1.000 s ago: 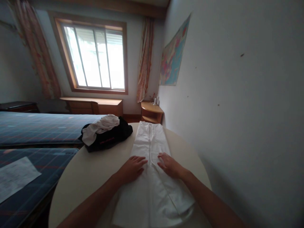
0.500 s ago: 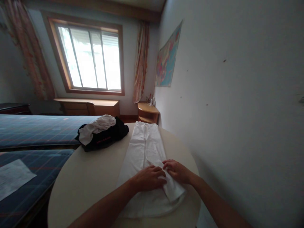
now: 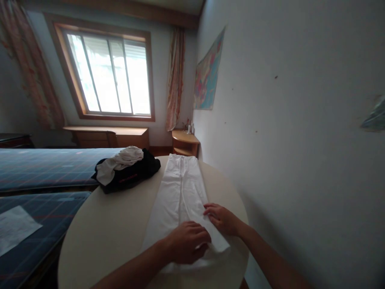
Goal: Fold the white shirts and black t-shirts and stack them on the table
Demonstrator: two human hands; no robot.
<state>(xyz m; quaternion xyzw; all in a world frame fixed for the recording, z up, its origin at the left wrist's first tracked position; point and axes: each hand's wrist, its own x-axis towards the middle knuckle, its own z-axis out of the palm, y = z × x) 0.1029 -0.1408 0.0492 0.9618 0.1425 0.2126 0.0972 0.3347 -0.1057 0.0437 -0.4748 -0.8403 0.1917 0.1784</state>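
A pair of white trousers [image 3: 173, 190] lies lengthwise on the round table [image 3: 90, 237], its waist at the far edge and its legs toward me. My left hand [image 3: 189, 242] is over the lower part of the legs, fingers loosely bent and thumb apart, with no cloth visibly gripped. Along the right edge of the trousers rests my right hand [image 3: 222, 218], its fingers stretched out over the fabric. The hem of the right leg sticks out below this hand. My left hand and forearm hide part of the lower cloth.
A black garment [image 3: 144, 168] with a crumpled white cloth [image 3: 123, 160] on top sits at the table's far left. Blue plaid mattresses [image 3: 60, 166] are on the left, one bearing a paper sheet [image 3: 18, 228]. A white wall [image 3: 294, 168] runs close along the right.
My left hand has moved back toward me and away from the right hand. The folds under the hands have been flattened, and the right leg lies smoother. The view has shifted slightly.
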